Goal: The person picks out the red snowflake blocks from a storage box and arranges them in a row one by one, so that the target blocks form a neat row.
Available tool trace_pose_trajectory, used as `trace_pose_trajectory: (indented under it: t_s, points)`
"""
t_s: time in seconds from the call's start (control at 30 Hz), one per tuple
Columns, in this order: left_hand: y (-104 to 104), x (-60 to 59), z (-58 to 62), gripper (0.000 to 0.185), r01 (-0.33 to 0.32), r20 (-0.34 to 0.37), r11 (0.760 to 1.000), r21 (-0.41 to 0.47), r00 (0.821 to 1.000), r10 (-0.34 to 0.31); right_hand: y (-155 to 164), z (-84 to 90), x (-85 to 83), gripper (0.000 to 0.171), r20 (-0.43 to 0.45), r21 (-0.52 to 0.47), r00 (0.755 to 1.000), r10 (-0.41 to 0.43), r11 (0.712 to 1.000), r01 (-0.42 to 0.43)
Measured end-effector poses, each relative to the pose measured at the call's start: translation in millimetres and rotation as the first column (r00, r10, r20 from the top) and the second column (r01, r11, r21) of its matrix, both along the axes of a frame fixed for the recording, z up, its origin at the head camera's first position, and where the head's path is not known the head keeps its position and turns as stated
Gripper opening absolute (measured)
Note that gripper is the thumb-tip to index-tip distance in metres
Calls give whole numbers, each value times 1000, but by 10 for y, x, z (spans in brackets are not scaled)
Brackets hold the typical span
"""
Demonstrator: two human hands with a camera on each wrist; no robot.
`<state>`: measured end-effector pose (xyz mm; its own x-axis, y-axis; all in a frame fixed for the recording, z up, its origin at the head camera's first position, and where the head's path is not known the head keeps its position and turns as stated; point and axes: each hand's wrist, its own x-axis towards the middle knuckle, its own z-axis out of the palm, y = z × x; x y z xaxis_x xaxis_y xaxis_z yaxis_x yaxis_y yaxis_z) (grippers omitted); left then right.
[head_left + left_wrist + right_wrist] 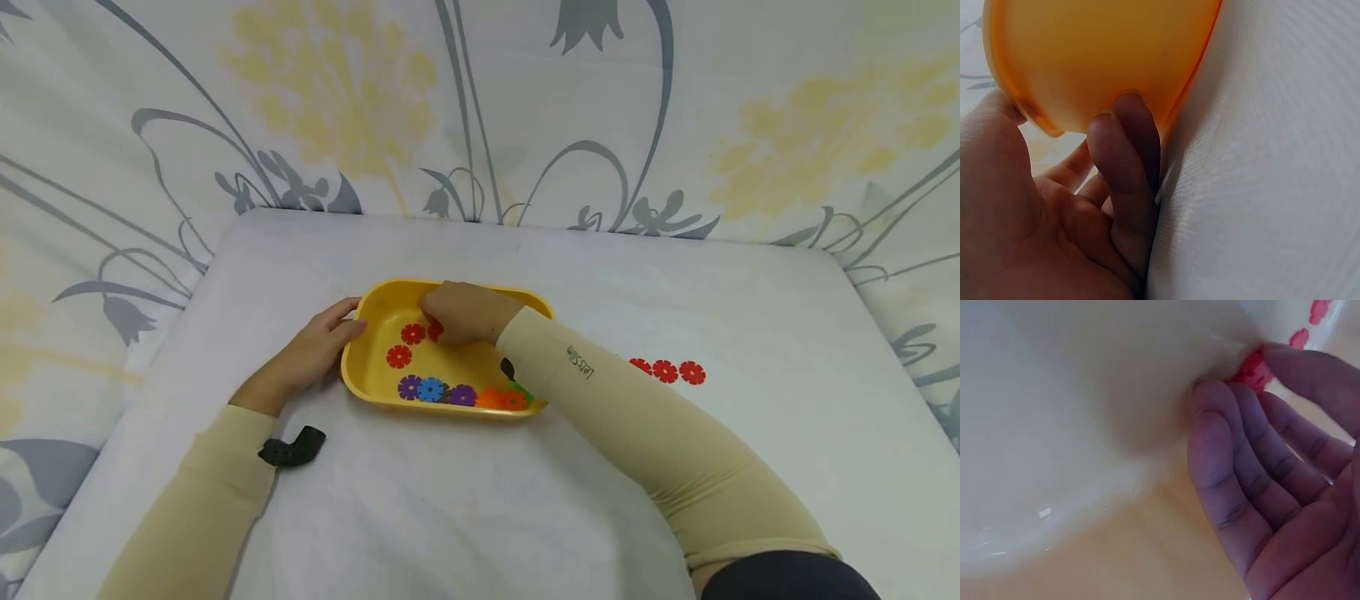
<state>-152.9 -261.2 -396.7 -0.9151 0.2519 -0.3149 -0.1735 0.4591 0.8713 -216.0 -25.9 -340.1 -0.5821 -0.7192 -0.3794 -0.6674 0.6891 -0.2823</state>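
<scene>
- Here the right hand (461, 312) reaches into the yellow tray (382, 304); its fingers (1222, 456) are half-curled onto a red flower disc (1250, 370) on the tray floor, pinching at its edge.
- The left hand (315, 350) rests relaxed against the tray's outer left wall, fingers (1124, 162) touching it, steadying.
- The disc looks light, thin, stiff plastic, likely slippery when flat; its notched rim is best pinched.
- The tray also holds two other red discs (405, 344), plus purple, blue, orange and green ones (459, 395) along the near wall.
- Three red discs (665, 371) lie on the white tabletop (480, 500).
</scene>
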Motion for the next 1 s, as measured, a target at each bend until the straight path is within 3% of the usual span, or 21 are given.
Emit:
trace_pose_trajectory:
  t_s: [0.53,0.73,1.0]
  points:
    - [-6,3,27,55,-2,9,1000,4,1000,2,55,-17,-28,24,96,-30,995,-12,999,15]
    - [-4,-13,41,56,-9,-6,1000,3,1000,9,71,-22,-40,21,110,-56,994,-18,998,24]
    - [3,0,38,56,1,0,1000,8,1000,-1,108,-43,-50,16,208,-72,977,-39,996,55]
